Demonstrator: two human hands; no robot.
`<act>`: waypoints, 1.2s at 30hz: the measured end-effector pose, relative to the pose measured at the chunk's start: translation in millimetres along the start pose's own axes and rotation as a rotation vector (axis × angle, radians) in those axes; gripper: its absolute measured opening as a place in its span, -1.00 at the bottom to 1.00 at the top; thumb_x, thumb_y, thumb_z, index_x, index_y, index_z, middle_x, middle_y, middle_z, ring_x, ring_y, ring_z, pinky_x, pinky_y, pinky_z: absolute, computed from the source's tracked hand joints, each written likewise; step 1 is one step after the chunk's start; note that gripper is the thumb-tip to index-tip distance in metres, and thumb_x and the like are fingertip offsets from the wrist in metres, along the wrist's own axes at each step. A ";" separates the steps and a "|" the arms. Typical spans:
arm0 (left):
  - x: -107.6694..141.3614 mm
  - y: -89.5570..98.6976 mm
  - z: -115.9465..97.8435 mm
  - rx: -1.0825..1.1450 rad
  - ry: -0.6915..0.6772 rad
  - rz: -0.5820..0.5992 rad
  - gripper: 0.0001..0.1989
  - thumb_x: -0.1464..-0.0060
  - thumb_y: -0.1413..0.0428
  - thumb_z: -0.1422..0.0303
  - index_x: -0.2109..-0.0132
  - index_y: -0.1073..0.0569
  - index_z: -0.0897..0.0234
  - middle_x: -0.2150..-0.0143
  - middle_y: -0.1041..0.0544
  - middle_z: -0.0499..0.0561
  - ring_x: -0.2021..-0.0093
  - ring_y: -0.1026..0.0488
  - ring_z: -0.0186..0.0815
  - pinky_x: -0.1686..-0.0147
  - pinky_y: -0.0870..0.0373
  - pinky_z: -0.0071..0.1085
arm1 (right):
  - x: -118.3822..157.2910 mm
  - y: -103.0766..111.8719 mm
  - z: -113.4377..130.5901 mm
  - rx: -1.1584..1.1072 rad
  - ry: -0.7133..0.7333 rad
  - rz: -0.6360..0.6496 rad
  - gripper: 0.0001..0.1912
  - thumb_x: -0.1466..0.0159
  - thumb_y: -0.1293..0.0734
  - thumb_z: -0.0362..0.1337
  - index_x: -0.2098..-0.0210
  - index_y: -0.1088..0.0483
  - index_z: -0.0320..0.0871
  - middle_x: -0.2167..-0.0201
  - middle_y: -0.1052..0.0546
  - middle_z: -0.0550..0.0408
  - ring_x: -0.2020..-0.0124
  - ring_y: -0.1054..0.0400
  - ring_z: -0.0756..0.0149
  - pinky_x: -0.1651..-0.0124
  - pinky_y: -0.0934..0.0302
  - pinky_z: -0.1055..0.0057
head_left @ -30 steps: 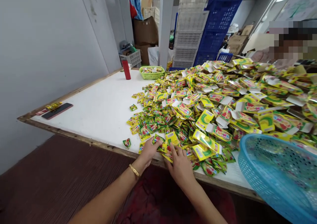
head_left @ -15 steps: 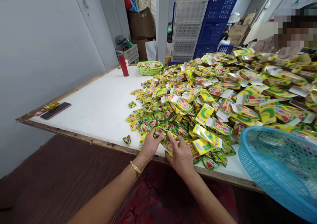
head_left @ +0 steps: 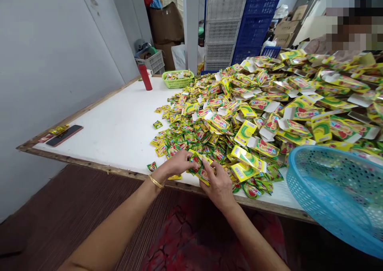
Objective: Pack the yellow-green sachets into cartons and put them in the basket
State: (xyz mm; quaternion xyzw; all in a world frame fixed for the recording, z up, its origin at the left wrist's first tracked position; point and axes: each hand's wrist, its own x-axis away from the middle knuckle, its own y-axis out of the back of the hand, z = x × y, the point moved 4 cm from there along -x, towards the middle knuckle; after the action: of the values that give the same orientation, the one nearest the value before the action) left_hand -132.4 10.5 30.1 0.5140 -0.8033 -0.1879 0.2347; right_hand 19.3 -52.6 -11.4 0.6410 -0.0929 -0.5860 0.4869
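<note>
My left hand [head_left: 180,163], with a gold bangle at the wrist, pinches a green candy packet [head_left: 195,158] at the open end of a small yellow box. My right hand [head_left: 219,184] is closed round that yellow box [head_left: 204,174], just above the table's front edge. The packet touches the box end; how far it is inside cannot be made out. Behind both hands rises a large pile of green packets [head_left: 182,137] and yellow boxes [head_left: 245,132]. A loose green packet [head_left: 152,167] lies left of my left hand.
A blue perforated basket [head_left: 335,207] stands at the right front edge. A green basket [head_left: 178,81], a red cylinder [head_left: 145,78] and a phone [head_left: 65,135] are on the white table [head_left: 113,119]. Across the pile a person's shoulder [head_left: 317,45] shows.
My left hand has turned flatter and its wrist has shifted left and up, with the packet now at the box. My right hand keeps the box nearly in place. The view has shifted slightly.
</note>
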 end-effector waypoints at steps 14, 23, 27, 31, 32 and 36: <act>-11.3 5.4 -20.9 -0.182 -0.074 0.256 -0.73 0.10 0.00 0.16 0.45 -0.41 0.30 0.52 -0.42 -0.06 0.49 -0.31 -0.35 0.49 -0.20 -0.49 | 2.1 0.4 -3.6 -0.075 -0.077 0.033 -0.24 -0.10 -0.32 -0.18 -0.27 -0.04 -0.01 0.08 -0.30 -0.08 0.12 -0.27 0.16 0.10 -0.26 0.25; -10.8 1.1 -22.6 -0.199 -0.064 0.024 -0.83 0.09 -0.01 0.33 0.54 -0.37 0.33 0.57 -0.34 -0.09 0.50 -0.27 -0.38 0.50 -0.18 -0.49 | 2.5 2.7 -3.1 -0.107 -0.041 -0.035 -0.40 -0.20 -0.25 -0.27 -0.23 -0.12 -0.11 0.06 -0.30 -0.14 0.06 -0.27 0.14 0.07 -0.28 0.22; -8.1 -12.7 -30.5 -0.290 -0.210 -0.239 -0.81 -0.02 -0.04 0.35 0.51 -0.37 0.30 0.47 -0.39 -0.06 0.39 -0.31 -0.35 0.33 -0.25 -0.44 | 2.7 2.8 -4.7 -0.118 -0.076 -0.061 -0.40 -0.22 -0.24 -0.21 -0.24 -0.08 -0.12 0.06 -0.30 -0.14 0.07 -0.28 0.13 0.09 -0.29 0.21; -2.5 -30.0 -35.2 -0.397 -0.279 -0.349 -0.87 -0.11 -0.02 0.36 0.36 -0.41 0.29 0.32 -0.44 0.04 0.24 -0.36 -0.27 0.17 -0.29 -0.35 | 3.7 2.7 -7.7 -0.143 -0.134 -0.051 -0.36 -0.22 -0.24 -0.18 -0.26 -0.04 -0.14 0.09 -0.32 -0.12 0.10 -0.30 0.16 0.12 -0.31 0.24; -1.1 -31.0 -35.0 -0.403 -0.271 -0.359 -0.86 -0.13 0.00 0.36 0.32 -0.41 0.29 0.29 -0.44 0.06 0.22 -0.37 -0.25 0.16 -0.30 -0.34 | 4.0 2.7 -8.4 -0.145 -0.141 -0.051 -0.36 -0.22 -0.24 -0.18 -0.26 -0.04 -0.14 0.09 -0.32 -0.11 0.10 -0.30 0.16 0.12 -0.31 0.25; 1.9 -22.7 -32.4 -0.379 -0.252 -0.186 -0.85 -0.13 -0.01 0.34 0.22 -0.43 0.30 0.21 -0.47 0.06 0.18 -0.38 -0.25 0.14 -0.31 -0.36 | 4.2 2.7 -9.3 -0.147 -0.146 -0.052 -0.36 -0.22 -0.25 -0.18 -0.26 -0.04 -0.14 0.09 -0.32 -0.10 0.09 -0.30 0.18 0.11 -0.30 0.27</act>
State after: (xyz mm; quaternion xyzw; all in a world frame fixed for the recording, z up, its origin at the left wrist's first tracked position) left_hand -97.9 -2.3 44.6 0.5049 -0.7260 -0.4188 0.2065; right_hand 29.6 -52.0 -13.7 0.5615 -0.0684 -0.6487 0.5092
